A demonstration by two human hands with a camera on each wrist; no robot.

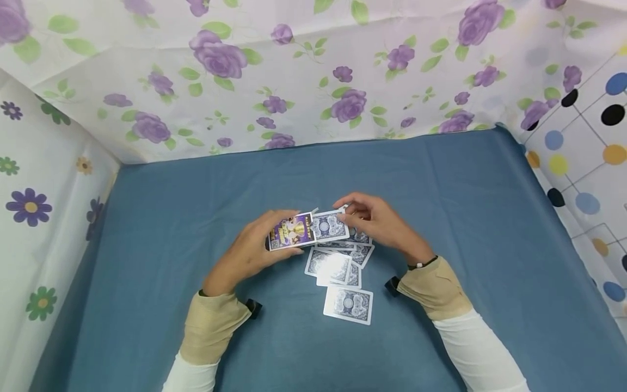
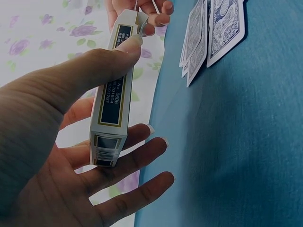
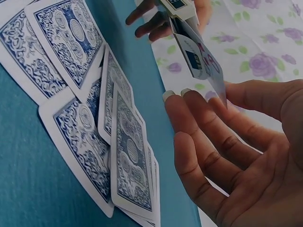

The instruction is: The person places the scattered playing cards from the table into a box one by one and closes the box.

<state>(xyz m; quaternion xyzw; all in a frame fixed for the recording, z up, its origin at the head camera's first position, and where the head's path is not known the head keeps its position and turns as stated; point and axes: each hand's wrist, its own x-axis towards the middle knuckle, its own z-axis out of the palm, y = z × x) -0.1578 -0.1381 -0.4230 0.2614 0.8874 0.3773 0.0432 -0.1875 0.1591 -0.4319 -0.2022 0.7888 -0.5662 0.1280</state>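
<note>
My left hand (image 1: pixel 252 239) grips a purple-fronted card box (image 1: pixel 292 231), thumb on one narrow side and fingers on the other. A playing card (image 1: pixel 330 225) with a blue patterned back sticks out of the box's open end. Its outer edge is pinched between the thumb and fingers of my right hand (image 1: pixel 379 220). In the right wrist view the raised box flap (image 3: pixel 195 59) stands beside the held card (image 3: pixel 215 71). Below both hands, several loose playing cards (image 1: pixel 329 265) lie back up, overlapping one another; how many are underneath is hidden.
One playing card (image 1: pixel 348 305) lies nearest me, at the lower end of the scattered group. A blue cloth (image 1: pixel 161 234) covers the table. Flowered sheeting (image 1: pixel 294 71) hangs behind and at the left, and dotted sheeting (image 1: pixel 597 179) at the right.
</note>
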